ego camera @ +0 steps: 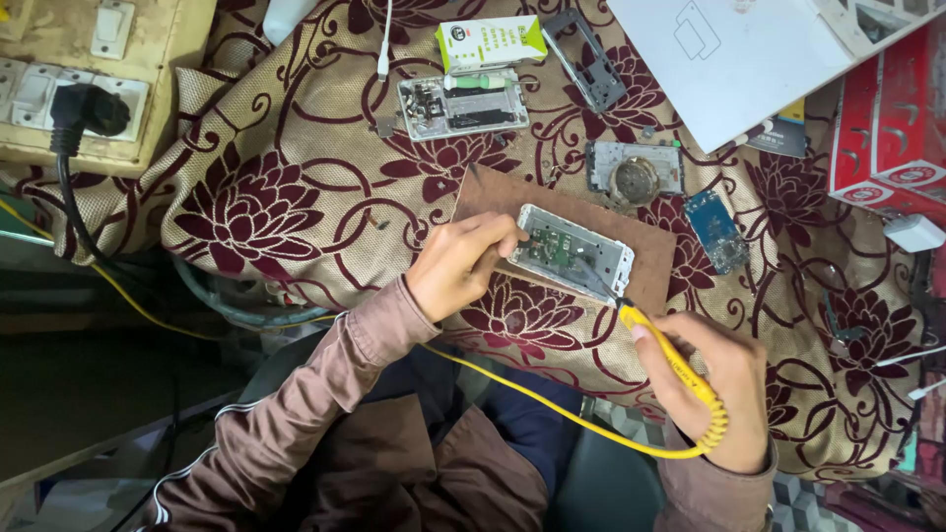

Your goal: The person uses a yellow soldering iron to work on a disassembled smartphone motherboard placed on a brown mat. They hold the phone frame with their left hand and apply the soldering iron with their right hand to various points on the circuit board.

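Head view: the left hand [455, 264] pinches the edge of an opened silver phone chassis [574, 252] lying on a brown board [658, 266], while the right hand [724, 389] is closed round a yellow-handled soldering iron [670, 360], tip touching the chassis. Beyond the hands, a clear plastic tray [463, 103] holds small parts; the phone seems mid-repair, unassembled.

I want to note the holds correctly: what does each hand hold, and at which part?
The right hand holds a yellow soldering iron by its handle. The left hand steadies the opened phone at its left end.
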